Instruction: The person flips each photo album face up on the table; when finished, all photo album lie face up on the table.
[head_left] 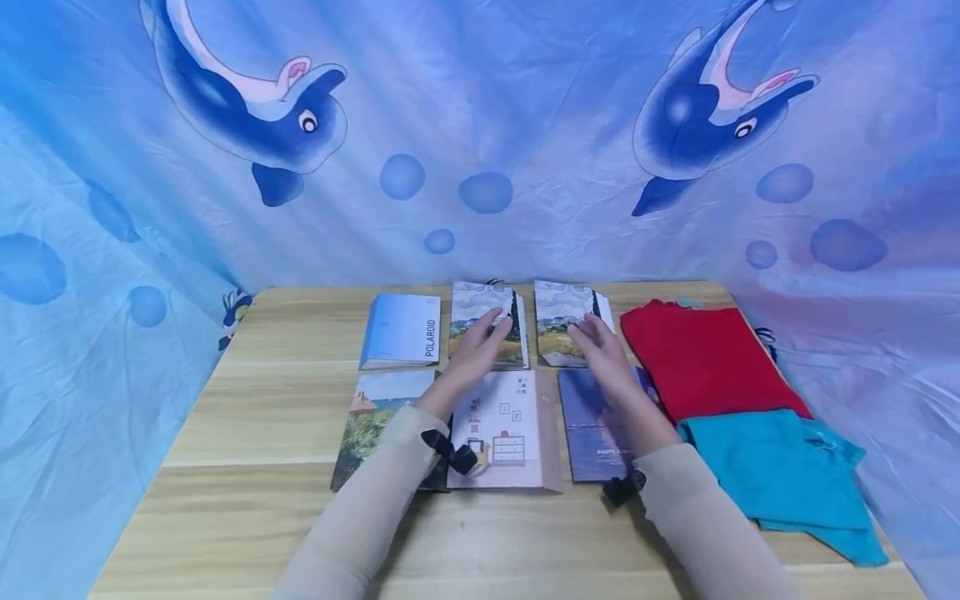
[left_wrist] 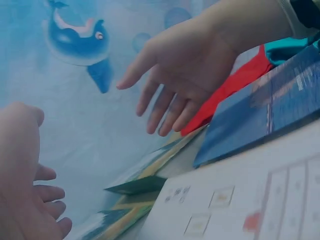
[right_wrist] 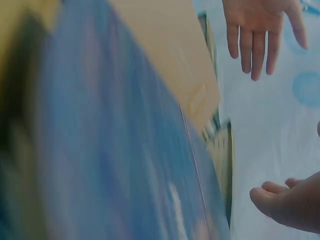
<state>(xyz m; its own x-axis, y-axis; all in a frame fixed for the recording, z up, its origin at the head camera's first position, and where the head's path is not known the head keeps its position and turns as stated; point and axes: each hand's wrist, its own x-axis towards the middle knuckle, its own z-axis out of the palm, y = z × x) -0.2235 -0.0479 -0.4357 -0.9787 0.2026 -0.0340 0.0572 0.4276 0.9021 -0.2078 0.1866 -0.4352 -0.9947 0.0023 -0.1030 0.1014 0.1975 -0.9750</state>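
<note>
My left hand hovers over the albums with fingers extended, nearest an album with a painted landscape cover. Opposite it, my right hand is raised near a matching landscape album, its fingers spread. Both palms face each other in the left wrist view, and neither hand holds anything. Below the left forearm lies a white album with a drawn room. A dark blue photo album lies partly under the right hand and forearm. The blue Polaroid album sits at the back left.
An album with a garden scene lies at the front left, partly hidden by the left sleeve. On the right, a folded red cloth and a teal cloth overlap on the wooden table. A dolphin-print curtain hangs behind.
</note>
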